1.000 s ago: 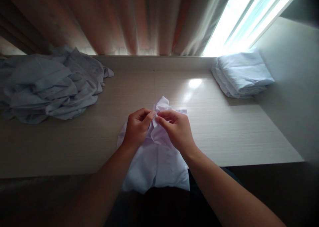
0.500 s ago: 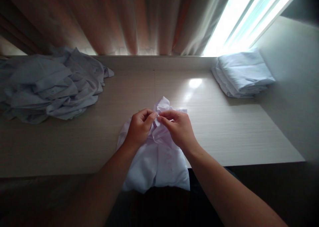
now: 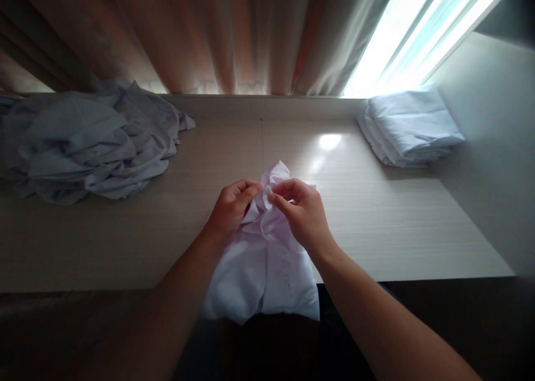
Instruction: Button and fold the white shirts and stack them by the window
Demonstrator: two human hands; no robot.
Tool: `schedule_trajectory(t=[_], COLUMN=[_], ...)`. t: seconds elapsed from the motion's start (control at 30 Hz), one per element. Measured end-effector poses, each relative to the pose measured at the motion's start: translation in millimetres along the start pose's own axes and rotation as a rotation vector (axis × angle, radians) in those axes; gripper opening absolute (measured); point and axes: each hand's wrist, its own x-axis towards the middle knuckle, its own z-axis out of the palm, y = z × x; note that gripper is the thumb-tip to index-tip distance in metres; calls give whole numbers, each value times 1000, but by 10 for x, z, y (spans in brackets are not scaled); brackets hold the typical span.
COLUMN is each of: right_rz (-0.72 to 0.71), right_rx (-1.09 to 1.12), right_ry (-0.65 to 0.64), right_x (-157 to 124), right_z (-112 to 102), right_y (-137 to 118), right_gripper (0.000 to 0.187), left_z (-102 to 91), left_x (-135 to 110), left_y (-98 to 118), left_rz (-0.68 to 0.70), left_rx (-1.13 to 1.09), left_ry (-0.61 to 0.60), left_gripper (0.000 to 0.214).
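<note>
A white shirt lies bunched in front of me, its lower part hanging over the table's front edge. At its collar end, my left hand pinches the cloth between thumb and fingers. Close beside it, my right hand grips another bit of the same cloth with thumb and forefinger. A small gap parts the two sets of fingertips, and a crumpled fold stands up between them. Whether a button is in the fingers is too small to tell.
A loose heap of white clothes rests on the table at the far left. Neatly folded white clothes are stacked at the back right, by a side panel. Behind the table's raised back edge hang curtains and a bright window.
My fingertips, which met at the collar, have drawn slightly apart. Both hands still hold the cloth. The whole view has shifted a little.
</note>
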Motion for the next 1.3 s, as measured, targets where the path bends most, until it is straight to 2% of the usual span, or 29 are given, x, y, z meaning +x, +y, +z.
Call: schedule_trajectory(t=[0.27, 0.43, 0.63, 0.83, 1.3], right_rz=[-56, -101, -200, -240, -341], right_rx=[-53, -90, -205, -247, -272], right_ry=[-8, -19, 6, 18, 75], right_x=[-27, -38, -64, -83, -77], right_z=[3, 12, 24, 17, 50], right_y=[-31, -23, -31, -42, 70], right_gripper=[5, 6, 10, 14, 11], left_z=[-35, 3, 41, 27, 59], left_x=[13, 1, -11, -18, -35], left_y=[19, 13, 4, -1, -73], left_rz=[8, 9, -59, -98, -79], left_rx=[107, -5, -131, -154, -181], left_ry=[35, 15, 8, 40, 154], left_gripper=[24, 20, 18, 19, 18])
